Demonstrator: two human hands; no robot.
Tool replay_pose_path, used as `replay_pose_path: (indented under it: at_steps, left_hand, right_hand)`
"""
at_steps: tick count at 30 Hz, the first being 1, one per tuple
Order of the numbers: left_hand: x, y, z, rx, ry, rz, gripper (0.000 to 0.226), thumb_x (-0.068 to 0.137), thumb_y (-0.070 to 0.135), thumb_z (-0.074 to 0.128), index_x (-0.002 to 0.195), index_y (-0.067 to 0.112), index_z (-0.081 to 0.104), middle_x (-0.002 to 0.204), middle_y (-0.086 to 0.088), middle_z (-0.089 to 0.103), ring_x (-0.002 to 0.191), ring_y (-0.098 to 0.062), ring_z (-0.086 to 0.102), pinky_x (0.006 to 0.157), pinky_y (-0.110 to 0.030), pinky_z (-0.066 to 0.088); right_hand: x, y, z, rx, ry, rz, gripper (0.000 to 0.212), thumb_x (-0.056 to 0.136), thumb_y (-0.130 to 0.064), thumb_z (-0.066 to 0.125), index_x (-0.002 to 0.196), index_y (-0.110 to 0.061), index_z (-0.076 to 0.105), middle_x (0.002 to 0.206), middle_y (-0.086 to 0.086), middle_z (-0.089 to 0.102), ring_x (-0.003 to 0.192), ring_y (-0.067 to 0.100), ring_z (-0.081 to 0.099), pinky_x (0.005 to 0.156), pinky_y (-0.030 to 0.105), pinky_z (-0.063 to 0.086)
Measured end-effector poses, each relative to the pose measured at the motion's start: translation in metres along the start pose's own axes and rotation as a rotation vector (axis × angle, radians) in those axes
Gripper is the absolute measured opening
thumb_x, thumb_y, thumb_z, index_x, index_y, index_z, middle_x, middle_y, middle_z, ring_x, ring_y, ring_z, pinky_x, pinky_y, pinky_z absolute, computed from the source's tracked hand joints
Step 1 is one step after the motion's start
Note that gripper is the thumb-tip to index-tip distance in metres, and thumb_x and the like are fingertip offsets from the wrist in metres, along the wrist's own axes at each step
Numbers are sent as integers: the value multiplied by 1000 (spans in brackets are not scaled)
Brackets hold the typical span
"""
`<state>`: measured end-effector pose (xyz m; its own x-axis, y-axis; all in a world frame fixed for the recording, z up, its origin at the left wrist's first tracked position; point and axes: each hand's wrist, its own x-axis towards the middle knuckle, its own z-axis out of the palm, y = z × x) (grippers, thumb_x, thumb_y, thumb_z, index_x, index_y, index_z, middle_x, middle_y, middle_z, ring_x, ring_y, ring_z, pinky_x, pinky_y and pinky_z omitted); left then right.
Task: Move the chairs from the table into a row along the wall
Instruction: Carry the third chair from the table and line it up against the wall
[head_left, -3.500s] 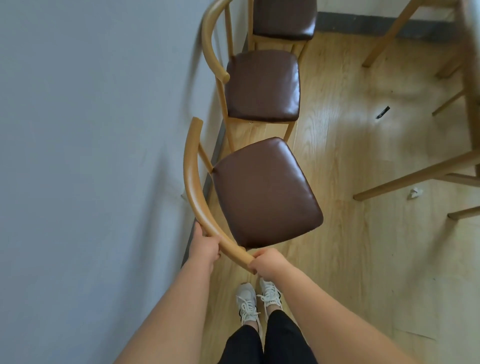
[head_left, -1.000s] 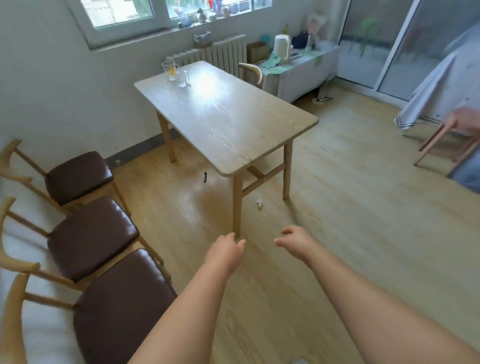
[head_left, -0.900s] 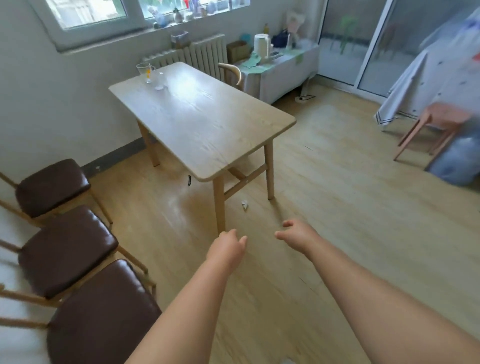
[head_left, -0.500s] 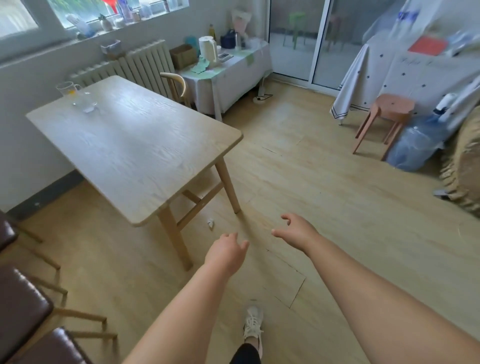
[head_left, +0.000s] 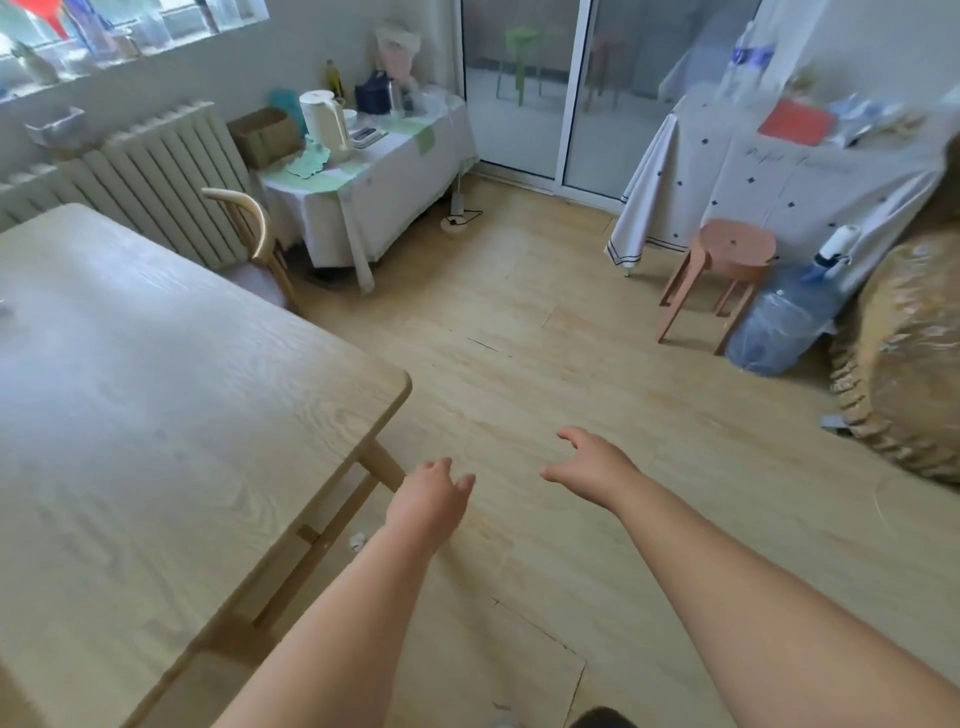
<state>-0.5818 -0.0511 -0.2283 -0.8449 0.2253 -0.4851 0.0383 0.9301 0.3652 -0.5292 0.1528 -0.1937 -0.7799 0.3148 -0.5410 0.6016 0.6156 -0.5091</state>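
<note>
— Where's the remaining chair?
— The curved-back wooden chair (head_left: 249, 244) stands at the pale wooden desk's (head_left: 156, 395) far end, beside the radiator.
— And the hands?
— Left hand (head_left: 430, 499) and right hand (head_left: 592, 462) both empty, fingers loose, over the floor.

The table (head_left: 156, 415) fills the left of my view, its near corner just left of my left hand (head_left: 431, 501). My right hand (head_left: 592, 465) is out to the right of it, both over bare floor (head_left: 519, 322). One chair (head_left: 254, 244) stands at the table's far end, between the table and the radiator (head_left: 150, 166) along the far wall. Right of the radiator stands a cloth-covered side table (head_left: 363, 192) with a kettle (head_left: 324, 122) on it. At far right a stool (head_left: 722, 270) stands before a draped table (head_left: 779, 171), a water jug (head_left: 779, 325) just beside the stool.
</note>
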Motion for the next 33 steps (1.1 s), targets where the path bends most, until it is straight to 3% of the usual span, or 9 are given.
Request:
replay_pose_path:
  at_steps: [11,17,26,33]
  left_hand:
    - [189,70,-66,-53,76,-68,60,100,47,35,149,14,33,150,-11,41,133,-29,44,104,-41,39]
    - [275,91,-113,-127,140,-217,59,99,47,36,149,15,33,151,-11,40,136,-27,41,106,-40,37]
    - [407,56,-187,-239,213,-386,61,99,48,35,149,14,34,151,-10,40,136,-26,41,108,-40,36]
    - [514,19,-267,-330,225,-493,58,99,47,37,146,14,38,146,-11,44,130,-29,46,104,-41,42]
  right_hand:
    - [206,-66,-93,-71,-73,-100,74,77,-40,65,145,-32,35,150,3,39,133,24,40,98,35,39]
    - [318,-129,-149,-204,-159,-218,75,78,-42,67,145,-27,37,151,1,39,137,25,37,108,40,36]
    - [465,-273,-142,-309,-300,-405,74,77,-46,68,144,-28,39,150,-1,41,135,20,41,105,34,37]
    - [569,-383,-145,-290,-386,-415,68,78,-41,68,141,-32,44,147,-3,47,133,18,43,104,34,40]
